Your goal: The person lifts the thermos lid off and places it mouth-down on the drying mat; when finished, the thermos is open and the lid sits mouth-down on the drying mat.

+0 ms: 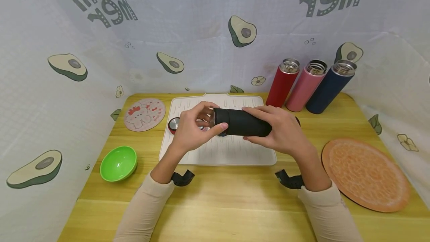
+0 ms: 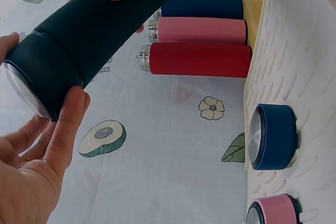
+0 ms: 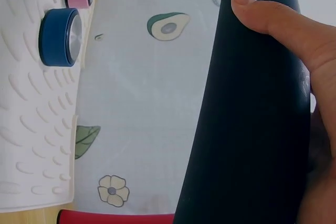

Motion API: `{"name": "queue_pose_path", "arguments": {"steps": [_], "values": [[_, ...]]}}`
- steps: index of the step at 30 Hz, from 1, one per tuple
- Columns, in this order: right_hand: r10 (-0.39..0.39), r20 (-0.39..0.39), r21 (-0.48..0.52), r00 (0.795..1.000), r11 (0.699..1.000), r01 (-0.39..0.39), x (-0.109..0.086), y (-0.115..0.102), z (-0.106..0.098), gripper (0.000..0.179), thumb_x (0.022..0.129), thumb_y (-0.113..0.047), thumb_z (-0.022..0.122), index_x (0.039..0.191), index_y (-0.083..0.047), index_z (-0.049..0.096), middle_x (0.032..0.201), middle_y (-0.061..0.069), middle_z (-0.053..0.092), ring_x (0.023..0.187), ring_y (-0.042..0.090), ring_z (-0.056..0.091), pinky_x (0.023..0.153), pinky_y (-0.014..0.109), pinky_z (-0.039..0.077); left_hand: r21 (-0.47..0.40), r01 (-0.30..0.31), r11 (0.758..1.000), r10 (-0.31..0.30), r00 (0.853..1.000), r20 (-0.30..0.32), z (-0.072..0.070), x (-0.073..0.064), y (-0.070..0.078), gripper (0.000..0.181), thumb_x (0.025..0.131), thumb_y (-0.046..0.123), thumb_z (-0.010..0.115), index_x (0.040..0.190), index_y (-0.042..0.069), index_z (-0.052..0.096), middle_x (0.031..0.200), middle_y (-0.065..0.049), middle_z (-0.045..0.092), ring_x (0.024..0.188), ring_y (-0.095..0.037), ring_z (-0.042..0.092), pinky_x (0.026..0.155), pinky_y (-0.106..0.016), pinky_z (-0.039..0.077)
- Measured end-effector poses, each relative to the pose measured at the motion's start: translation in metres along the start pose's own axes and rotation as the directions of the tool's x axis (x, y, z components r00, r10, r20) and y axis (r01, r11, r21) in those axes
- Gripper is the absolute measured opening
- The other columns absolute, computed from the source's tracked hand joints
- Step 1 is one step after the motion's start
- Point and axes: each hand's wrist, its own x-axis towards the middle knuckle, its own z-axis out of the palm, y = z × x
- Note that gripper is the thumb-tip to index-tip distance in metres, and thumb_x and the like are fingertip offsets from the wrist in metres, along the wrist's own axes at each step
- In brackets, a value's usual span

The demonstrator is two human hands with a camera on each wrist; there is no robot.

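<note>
Both hands hold a black thermos bottle (image 1: 250, 122) tilted on its side above the white draining mat (image 1: 242, 156). My right hand (image 1: 285, 128) grips its body, thumb along the near side in the right wrist view. At the other end, my left hand (image 1: 193, 128) pinches the black lid (image 2: 44, 72) between thumb and fingers; the lid sits on the bottle, its silver top facing the left palm. Beneath the hands, on the mat, stand a red lid (image 1: 173, 125), a pink lid (image 2: 275, 209) and a blue lid (image 2: 274, 137).
Lidless red (image 1: 283, 83), pink (image 1: 306, 87) and blue bottles (image 1: 330, 87) stand in a row at the back right. A green bowl (image 1: 118, 163) and a round rabbit-patterned mat (image 1: 144, 115) lie on the left. An orange round mat (image 1: 364, 174) lies on the right.
</note>
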Motion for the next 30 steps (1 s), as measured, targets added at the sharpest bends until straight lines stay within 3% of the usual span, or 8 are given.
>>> {"name": "queue_pose_path", "arguments": {"steps": [3,8,12,15,17,25,30], "values": [[-0.009,-0.002,-0.003,1.000,1.000,0.009,0.000,-0.001,0.000,0.082,0.066,-0.041,0.097,0.140,-0.026,0.065,0.119,0.010,0.072,0.094,0.026,0.066,0.074,0.041,0.059,-0.015,0.017,1.000,-0.017,1.000,-0.001,0.000,0.000,0.000,0.044,0.084,0.031,0.086,0.122,0.018,0.067,0.096,-0.002,0.074,0.081,-0.012,0.072,0.074,-0.028,0.064],[-0.009,-0.023,0.012,1.000,1.000,0.009,-0.002,0.003,-0.001,0.082,0.065,-0.040,0.097,0.139,-0.024,0.066,0.116,0.009,0.072,0.092,0.024,0.066,0.072,0.040,0.058,-0.074,-0.017,0.997,0.025,0.994,0.106,-0.005,0.001,0.000,0.067,0.083,0.024,0.087,0.143,0.028,0.056,0.135,0.005,0.065,0.113,-0.013,0.067,0.091,-0.029,0.061],[0.009,-0.032,0.035,0.999,0.999,-0.008,-0.004,0.007,-0.004,0.081,0.064,-0.037,0.098,0.138,-0.024,0.067,0.113,0.007,0.072,0.090,0.021,0.065,0.070,0.039,0.058,-0.146,-0.127,0.981,0.156,0.965,0.210,-0.009,0.003,0.000,0.081,0.082,0.014,0.088,0.153,0.022,0.048,0.159,0.006,0.045,0.139,-0.018,0.052,0.105,-0.035,0.055],[0.022,-0.021,0.060,1.000,0.998,-0.021,-0.005,0.009,-0.007,0.081,0.064,-0.034,0.098,0.138,-0.024,0.066,0.113,0.008,0.072,0.091,0.022,0.066,0.071,0.041,0.059,-0.179,-0.194,0.965,0.235,0.939,0.250,-0.010,0.005,0.000,0.071,0.086,0.009,0.083,0.150,0.014,0.052,0.162,0.002,0.040,0.147,-0.020,0.046,0.109,-0.037,0.053],[0.031,-0.001,0.073,1.000,0.997,-0.030,-0.005,0.009,-0.009,0.081,0.065,-0.034,0.098,0.139,-0.025,0.066,0.115,0.007,0.073,0.092,0.023,0.067,0.072,0.042,0.060,-0.193,-0.208,0.959,0.255,0.931,0.262,-0.010,0.005,-0.001,0.065,0.089,0.006,0.079,0.148,0.013,0.054,0.162,0.000,0.041,0.147,-0.020,0.046,0.108,-0.037,0.053],[0.045,0.041,0.084,0.998,0.995,-0.048,-0.004,0.009,-0.007,0.081,0.067,-0.035,0.097,0.140,-0.026,0.065,0.119,0.007,0.072,0.094,0.021,0.066,0.074,0.042,0.060,-0.256,-0.157,0.954,0.226,0.937,0.266,-0.011,0.004,-0.005,0.063,0.087,-0.001,0.079,0.145,0.010,0.057,0.155,-0.003,0.048,0.139,-0.021,0.053,0.104,-0.036,0.055],[0.032,0.037,0.073,0.999,0.997,-0.034,-0.003,0.009,-0.005,0.081,0.067,-0.036,0.097,0.140,-0.025,0.065,0.119,0.008,0.072,0.094,0.022,0.067,0.074,0.042,0.060,-0.229,-0.129,0.965,0.188,0.948,0.257,-0.012,0.003,-0.005,0.063,0.087,0.004,0.081,0.145,0.013,0.058,0.151,-0.001,0.052,0.130,-0.020,0.061,0.100,-0.035,0.058]]}}
